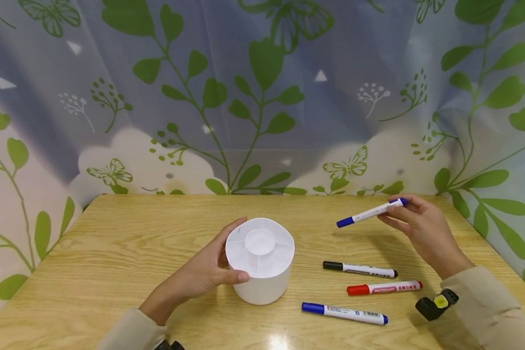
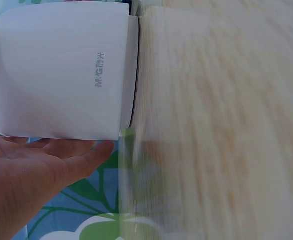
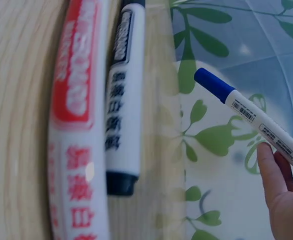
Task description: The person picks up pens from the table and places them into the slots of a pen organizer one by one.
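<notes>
A white round pen holder (image 1: 262, 287) with several compartments and a central cup stands on the wooden table, its inside bare of pens. My left hand (image 1: 210, 267) grips it from the left, thumb on the near side and fingers round the back. In the left wrist view the white wall of the holder (image 2: 56, 70) carries grey lettering. Off to the right, my right hand (image 1: 424, 228) pinches a blue-capped whiteboard marker (image 1: 372, 212) by its rear end, held above the table with the cap pointing left. The right wrist view shows that marker (image 3: 259, 122) tilted in the fingers.
Three markers lie on the table (image 1: 135, 253) right of the holder: a black-capped one (image 1: 363, 270), a red one (image 1: 385, 288) and another blue one (image 1: 345, 313) nearest the front. A leaf-patterned curtain (image 1: 192, 121) hangs behind the table's far edge.
</notes>
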{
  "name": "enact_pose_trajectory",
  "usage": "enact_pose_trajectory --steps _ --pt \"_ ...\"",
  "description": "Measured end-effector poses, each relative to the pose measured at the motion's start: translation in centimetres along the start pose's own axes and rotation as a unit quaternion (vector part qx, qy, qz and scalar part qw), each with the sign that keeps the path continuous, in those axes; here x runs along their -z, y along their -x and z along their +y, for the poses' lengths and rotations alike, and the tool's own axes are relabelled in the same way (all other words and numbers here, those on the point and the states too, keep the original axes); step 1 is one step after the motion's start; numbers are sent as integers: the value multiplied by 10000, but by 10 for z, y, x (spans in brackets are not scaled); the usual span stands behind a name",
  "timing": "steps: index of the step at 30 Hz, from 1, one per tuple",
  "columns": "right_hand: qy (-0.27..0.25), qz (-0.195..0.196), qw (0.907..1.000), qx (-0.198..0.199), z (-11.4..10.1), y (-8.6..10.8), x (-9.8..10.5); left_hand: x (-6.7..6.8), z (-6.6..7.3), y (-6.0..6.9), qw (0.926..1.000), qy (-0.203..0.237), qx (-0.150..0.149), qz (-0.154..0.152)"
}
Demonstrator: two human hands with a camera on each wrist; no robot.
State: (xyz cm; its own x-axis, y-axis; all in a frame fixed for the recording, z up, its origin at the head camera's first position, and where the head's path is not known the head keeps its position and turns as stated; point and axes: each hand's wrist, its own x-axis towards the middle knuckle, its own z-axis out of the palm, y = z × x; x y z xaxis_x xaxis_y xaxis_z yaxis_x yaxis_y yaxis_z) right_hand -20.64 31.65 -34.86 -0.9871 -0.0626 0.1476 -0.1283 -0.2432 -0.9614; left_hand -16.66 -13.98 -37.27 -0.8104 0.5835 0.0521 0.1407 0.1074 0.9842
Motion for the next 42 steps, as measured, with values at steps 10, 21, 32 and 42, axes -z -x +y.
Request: enact_pose_trajectory --steps 10,21,32,42 --pt "-377 -137 9989 233 -9 3 -18 0 1 0 10000 -50 10 -2" --pt "-541 -319 9972 403 -23 11 -48 1 2 1 9998 -137 119 39" --pt "-637 -579 9944 609 -32 21 -75 2 0 1 9998 -129 127 39" --pt "-596 -684 9927 791 -37 27 -100 3 1 1 9998 -141 143 45"
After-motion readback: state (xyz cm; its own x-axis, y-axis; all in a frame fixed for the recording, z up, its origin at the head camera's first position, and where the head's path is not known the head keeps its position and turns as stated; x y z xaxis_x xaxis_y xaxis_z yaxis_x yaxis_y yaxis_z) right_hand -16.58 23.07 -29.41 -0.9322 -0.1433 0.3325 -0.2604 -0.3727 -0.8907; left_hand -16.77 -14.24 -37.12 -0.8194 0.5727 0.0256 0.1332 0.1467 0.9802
